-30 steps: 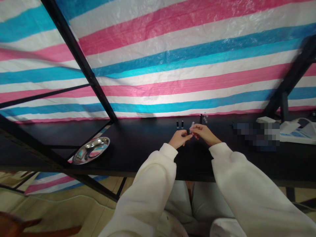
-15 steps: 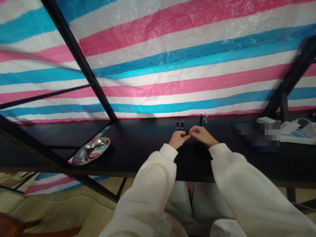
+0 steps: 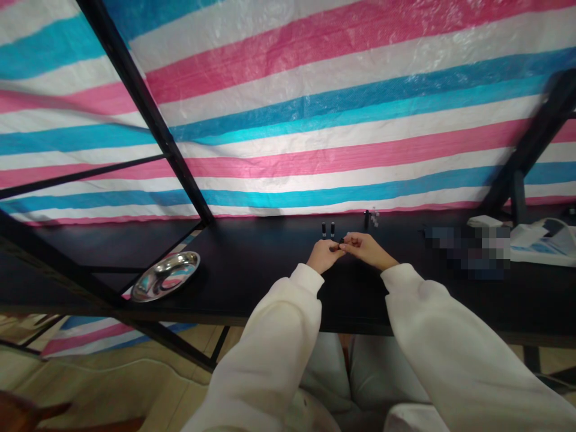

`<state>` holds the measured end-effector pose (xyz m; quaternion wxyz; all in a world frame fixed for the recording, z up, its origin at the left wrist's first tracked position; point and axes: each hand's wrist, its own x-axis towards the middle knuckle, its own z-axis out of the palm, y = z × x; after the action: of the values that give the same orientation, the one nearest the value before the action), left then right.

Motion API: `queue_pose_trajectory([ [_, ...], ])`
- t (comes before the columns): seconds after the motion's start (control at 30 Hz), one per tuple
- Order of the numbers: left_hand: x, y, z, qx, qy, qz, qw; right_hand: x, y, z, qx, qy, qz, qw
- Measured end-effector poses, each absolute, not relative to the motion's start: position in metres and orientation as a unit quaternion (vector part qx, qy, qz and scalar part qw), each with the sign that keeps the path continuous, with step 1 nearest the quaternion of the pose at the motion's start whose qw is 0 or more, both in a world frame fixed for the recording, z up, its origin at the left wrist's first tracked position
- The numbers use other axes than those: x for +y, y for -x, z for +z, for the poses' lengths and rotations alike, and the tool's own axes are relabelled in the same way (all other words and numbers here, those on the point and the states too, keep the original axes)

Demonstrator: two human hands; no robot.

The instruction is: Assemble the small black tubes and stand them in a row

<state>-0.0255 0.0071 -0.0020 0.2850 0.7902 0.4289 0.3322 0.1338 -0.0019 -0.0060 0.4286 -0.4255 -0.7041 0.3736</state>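
Observation:
My left hand point(image 3: 324, 255) and my right hand point(image 3: 368, 249) meet over the black table, fingertips almost touching. Between them is a small black piece point(image 3: 342, 241), mostly covered by fingers; its kind is too small to make out. The left fingers are pinched on it from the left, while the right thumb and fingers close on it from the other side. Just beyond the left hand, two short black tubes point(image 3: 332, 229) with pale lower ends stand side by side. Farther right are another dark upright tube point(image 3: 366, 218) and a cluster of small clear bits point(image 3: 375, 216).
An oval shiny metal dish point(image 3: 191, 264) lies at the left of the black table point(image 3: 256, 270). Black frame posts point(image 3: 148, 108) rise at both sides before a striped sheet point(image 3: 315, 150). On the right are a blurred-out dark item point(image 3: 477, 249) and white objects point(image 3: 546, 243).
My right thumb and fingers have shifted slightly left and lower, onto the small black piece. My left hand stays nearly in place.

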Motion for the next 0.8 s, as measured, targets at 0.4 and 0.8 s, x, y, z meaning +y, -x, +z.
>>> queue_pose_trajectory([
  [0.4, 0.006, 0.025, -0.006, 0.444, -0.796, 0.335, 0.239, 0.039, -0.2, 0.002, -0.501, 0.649, 0.25, 0.515],
  [0.8, 0.004, 0.023, -0.008, 0.426, -0.825, 0.306, 0.21, 0.055, -0.216, -0.018, -0.569, 0.743, 0.096, 0.34],
])
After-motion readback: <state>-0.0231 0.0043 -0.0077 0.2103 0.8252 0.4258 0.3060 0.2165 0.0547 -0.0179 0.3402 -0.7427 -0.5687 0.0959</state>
